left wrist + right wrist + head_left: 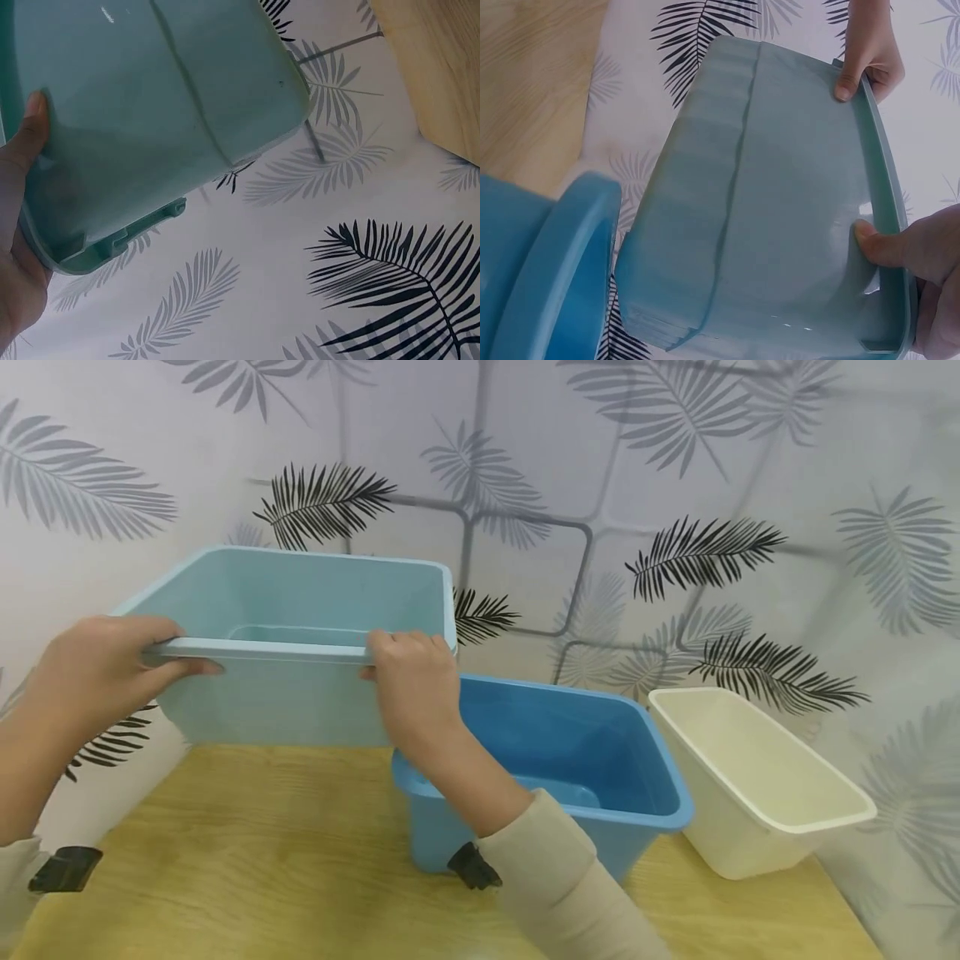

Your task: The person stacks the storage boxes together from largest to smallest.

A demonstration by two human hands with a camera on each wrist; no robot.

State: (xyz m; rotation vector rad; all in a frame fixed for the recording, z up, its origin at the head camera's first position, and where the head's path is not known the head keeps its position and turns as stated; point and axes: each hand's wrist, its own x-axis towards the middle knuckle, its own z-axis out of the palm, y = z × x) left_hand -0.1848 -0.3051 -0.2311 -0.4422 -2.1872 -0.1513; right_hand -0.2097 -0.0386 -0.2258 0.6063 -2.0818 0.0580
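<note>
A pale teal plastic storage bin (300, 702) is held up above the left part of the table, its open top showing in the head view. My left hand (97, 668) grips the near rim at its left corner, thumb under the rim and fingers over it. Toward the right end of the same rim, my right hand (416, 685) pinches it, fingers on top. In the right wrist view the thumb (881, 244) presses the bin's outer wall. Just right of the teal bin stands a blue bin (555, 735), partly hidden behind my right forearm.
A cream bin (757, 768) stands at the right, close beside the blue one. All of this is over a wooden table (277, 860). Behind the table rises a wall covering (540, 468) with a feather-like leaf pattern.
</note>
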